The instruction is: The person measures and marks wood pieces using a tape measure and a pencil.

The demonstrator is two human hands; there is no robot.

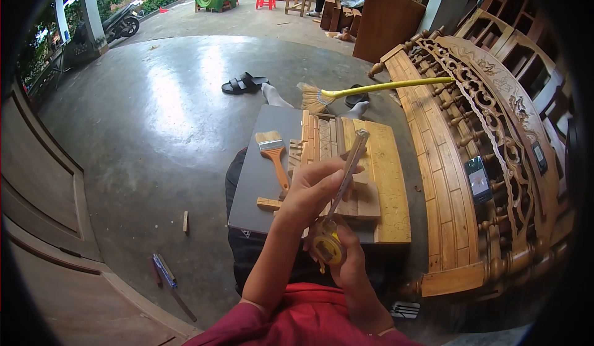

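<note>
My right hand is closed around a tape measure with a yellowish case, low in front of my body. Its blade is pulled out, slanting up and away over the work board. My left hand has its fingers closed on the blade, partly hiding it. Beneath the hands are wooden blocks and strips, some of them covered by my fingers. A paintbrush with an orange handle lies to the left on the grey board. The yellow wooden board is at the right.
A carved wooden bench stands at the right, with a phone on it. A yellow-handled broom reaches across from it. A black sandal, a small wood piece and thin tools lie on the floor.
</note>
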